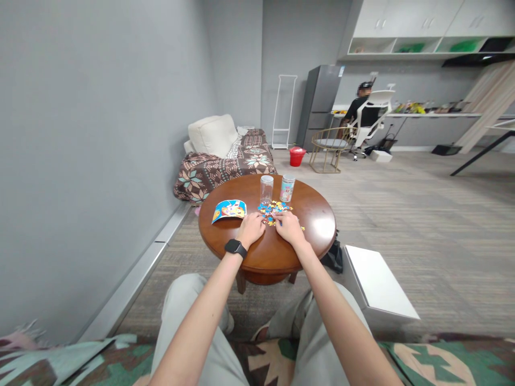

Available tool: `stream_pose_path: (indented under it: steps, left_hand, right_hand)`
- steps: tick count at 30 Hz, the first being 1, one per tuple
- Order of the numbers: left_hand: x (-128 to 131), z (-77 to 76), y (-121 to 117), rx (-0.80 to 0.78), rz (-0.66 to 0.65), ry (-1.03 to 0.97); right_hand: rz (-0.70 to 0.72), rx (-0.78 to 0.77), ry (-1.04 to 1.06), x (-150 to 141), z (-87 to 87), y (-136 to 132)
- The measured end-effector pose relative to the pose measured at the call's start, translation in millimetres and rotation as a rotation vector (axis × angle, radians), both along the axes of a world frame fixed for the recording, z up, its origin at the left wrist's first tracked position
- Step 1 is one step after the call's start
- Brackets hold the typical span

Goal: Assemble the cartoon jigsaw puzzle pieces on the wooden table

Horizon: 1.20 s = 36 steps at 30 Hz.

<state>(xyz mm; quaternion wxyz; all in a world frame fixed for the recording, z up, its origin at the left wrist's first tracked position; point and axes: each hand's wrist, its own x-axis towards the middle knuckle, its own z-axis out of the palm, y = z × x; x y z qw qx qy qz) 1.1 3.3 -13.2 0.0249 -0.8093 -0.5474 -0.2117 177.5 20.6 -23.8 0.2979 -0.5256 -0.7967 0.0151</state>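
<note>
Small blue, yellow and pink jigsaw puzzle pieces [277, 206] lie in a loose pile on the round brown table [225, 246]. At the pile's near left edge is my left hand [252, 228], its fingers curled in and whatever they hold hidden; a black watch [235, 247] is on that wrist. My right hand [289, 227] rests at the near right side of the pile, fingers apart and touching the pieces. Behind the pile stand a clear jar [266, 190] with a silver lid and a printed canister [287, 190]. A curved picture sheet [229, 209] lies left of my left hand.
A white box [380, 279] stands on the floor right of the table. A patterned-covered sofa [225, 169] is beyond it, left. Farther back are a red bin [296, 156], a gold-framed chair [330, 143], a fridge [319, 99] and a person [356, 110] by an office chair.
</note>
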Motion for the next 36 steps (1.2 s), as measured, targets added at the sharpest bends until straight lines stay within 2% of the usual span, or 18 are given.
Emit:
stream_pose_path:
  steps: [10, 16, 27, 32, 36]
  left_hand:
    - [-0.4, -0.8, -0.4, -0.001, 0.012, -0.019]
    - [-2.2, 1.4, -0.7, -0.012, 0.000, -0.037]
    - [-1.1, 5.6, -3.6, -0.014, -0.055, -0.137]
    - [-1.1, 6.6, -3.3, -0.029, -0.112, -0.121]
    - [-1.8, 7.1, -3.8, -0.035, -0.124, -0.101]
  right_hand:
    - [-0.084, 0.010, 0.012, 0.8, 3.2, -2.8]
    - [-0.005, -0.017, 0.008, -0.1, 4.1, -3.4]
    - [-0.056, -0.008, 0.005, 1.9, 3.6, -2.5]
    - [-0.022, 0.010, -0.024, 0.8, 4.6, -4.1]
    - [-0.056, 0.025, -0.012, 0.3, 4.3, -4.4]
